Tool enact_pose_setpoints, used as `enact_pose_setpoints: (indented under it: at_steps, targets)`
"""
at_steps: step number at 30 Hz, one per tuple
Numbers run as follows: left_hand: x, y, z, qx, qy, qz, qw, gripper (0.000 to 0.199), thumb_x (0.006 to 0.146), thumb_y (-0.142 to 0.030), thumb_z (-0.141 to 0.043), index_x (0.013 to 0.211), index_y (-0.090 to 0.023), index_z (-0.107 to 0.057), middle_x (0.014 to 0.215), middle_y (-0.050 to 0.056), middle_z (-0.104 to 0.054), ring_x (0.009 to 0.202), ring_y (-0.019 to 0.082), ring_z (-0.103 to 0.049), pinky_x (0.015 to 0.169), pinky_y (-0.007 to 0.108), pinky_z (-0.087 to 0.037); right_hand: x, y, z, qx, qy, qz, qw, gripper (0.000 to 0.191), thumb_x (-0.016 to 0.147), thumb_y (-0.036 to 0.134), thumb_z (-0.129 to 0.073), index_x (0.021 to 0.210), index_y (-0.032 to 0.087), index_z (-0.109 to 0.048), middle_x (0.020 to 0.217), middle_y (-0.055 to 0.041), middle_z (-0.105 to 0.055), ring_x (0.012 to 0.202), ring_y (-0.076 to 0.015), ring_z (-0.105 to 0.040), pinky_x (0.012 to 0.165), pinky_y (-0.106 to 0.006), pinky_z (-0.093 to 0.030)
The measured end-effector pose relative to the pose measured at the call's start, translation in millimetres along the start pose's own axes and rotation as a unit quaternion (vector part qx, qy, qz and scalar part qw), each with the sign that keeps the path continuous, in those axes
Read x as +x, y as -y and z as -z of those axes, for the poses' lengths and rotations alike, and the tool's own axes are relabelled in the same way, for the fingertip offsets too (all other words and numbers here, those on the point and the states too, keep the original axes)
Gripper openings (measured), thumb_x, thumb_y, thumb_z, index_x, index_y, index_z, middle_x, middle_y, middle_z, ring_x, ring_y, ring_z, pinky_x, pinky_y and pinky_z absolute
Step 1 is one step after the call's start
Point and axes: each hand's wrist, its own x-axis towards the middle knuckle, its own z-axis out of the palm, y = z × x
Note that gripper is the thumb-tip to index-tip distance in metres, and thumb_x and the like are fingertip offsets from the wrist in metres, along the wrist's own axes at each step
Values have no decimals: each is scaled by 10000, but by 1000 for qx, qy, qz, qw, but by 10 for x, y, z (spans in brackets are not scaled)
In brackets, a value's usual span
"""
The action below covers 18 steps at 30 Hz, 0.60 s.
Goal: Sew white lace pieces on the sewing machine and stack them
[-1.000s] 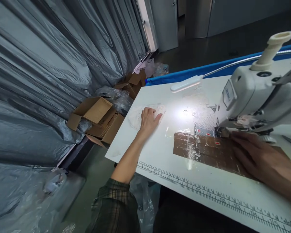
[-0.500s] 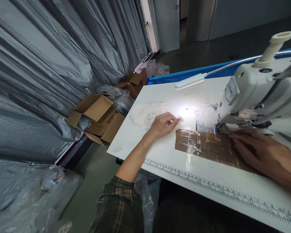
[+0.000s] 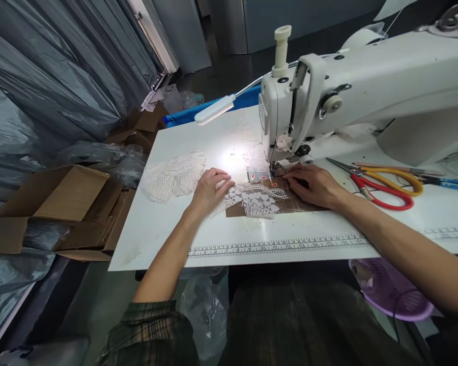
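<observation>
A white lace piece lies across the brown taped plate in front of the sewing machine. My left hand is closed, thumb and fingers pinching the lace at its left end. Just right of the presser foot, my right hand rests low over the plate with its fingers bent together. Its fingertips are close to the lace's right end; what they grip, if anything, is hidden. A grey metal plate with red marks sits left of the needle.
Gathered lace pieces lie on the left of the white table. Red-handled scissors and yellow-handled scissors lie at right. A lamp hangs over the table. Cardboard boxes stand at left, a purple basket below.
The view has swung right, bringing the scissors and more of the machine into sight. Lace now lies over the brown plate, which was bare before. My left hand has come to the lace's left end.
</observation>
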Motion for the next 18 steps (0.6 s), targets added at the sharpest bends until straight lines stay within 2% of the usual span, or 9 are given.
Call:
enact_pose_setpoints:
  at_steps: [3, 6, 10, 12, 13, 14, 16, 17, 18]
  targets:
    - [-1, -45, 8, 10, -6, -10, 1000, 156, 958, -289, -608, 851, -198, -676, 905, 30, -676, 880, 189, -638, 824, 385, -533, -12, 32, 19, 21, -6, 25, 999, 308, 951, 326, -500, 1024, 202, -772, 1117, -108, -712, 989, -256, -677, 879, -415, -565]
    - [3, -76, 20, 11, -9, -42, 999, 190, 1001, -293, -509, 885, -188, -617, 966, 57, -690, 863, 178, -643, 743, 341, -533, -28, 110, 38, 61, -14, 51, 997, 288, 951, 323, -513, 1035, 218, -768, 1110, -98, -703, 980, -230, -676, 893, -400, -566]
    - [44, -169, 66, 4, -17, -88, 996, 225, 1023, -343, -467, 933, -187, -601, 796, 24, -686, 667, 142, -624, 568, 279, -490, 2, 315, 81, 138, 13, 72, 988, 301, 939, 319, -530, 1138, 226, -737, 1127, -103, -695, 1060, -235, -660, 967, -438, -547]
    - [64, -283, 112, 15, -20, -118, 993, 229, 1014, -358, -498, 920, -189, -620, 771, 23, -690, 664, 146, -639, 564, 284, -498, 51, 453, 113, 193, 50, 27, 980, 305, 943, 363, -542, 1113, 200, -735, 1076, -110, -710, 1002, -242, -676, 929, -451, -563]
    - [67, -364, 141, 19, -19, -130, 991, 225, 1008, -359, -517, 916, -189, -631, 784, 28, -700, 681, 149, -652, 573, 289, -509, 81, 521, 124, 238, 81, -25, 968, 318, 951, 400, -540, 1071, 180, -736, 1027, -114, -720, 934, -238, -688, 884, -445, -581]
    - [63, -460, 173, 15, -16, -140, 990, 217, 1003, -356, -535, 913, -189, -639, 792, 30, -707, 692, 150, -661, 577, 290, -518, 111, 584, 129, 302, 121, -94, 941, 362, 967, 449, -520, 1025, 159, -729, 969, -121, -728, 861, -230, -697, 832, -431, -598]
    - [38, -681, 239, -21, 4, -153, 988, 191, 999, -341, -561, 927, -190, -653, 806, 26, -717, 682, 138, -662, 564, 278, -527, 165, 681, 109, 462, 200, -220, 836, 490, 995, 548, -443, 961, 130, -697, 919, -147, -732, 797, -219, -706, 764, -404, -618]
    - [21, -792, 270, -66, 21, -162, 984, 173, 999, -332, -569, 942, -194, -657, 807, 16, -720, 657, 121, -654, 554, 261, -530, 182, 713, 84, 528, 226, -255, 778, 510, 998, 569, -429, 936, 129, -680, 909, -153, -731, 794, -214, -707, 739, -386, -623]
    - [7, -893, 297, -112, 69, -176, 976, 155, 1002, -324, -571, 1002, -197, -660, 850, 15, -731, 643, 105, -649, 558, 250, -541, 189, 735, 53, 573, 247, -265, 735, 489, 994, 566, -450, 915, 135, -666, 901, -150, -729, 797, -207, -704, 722, -368, -623]
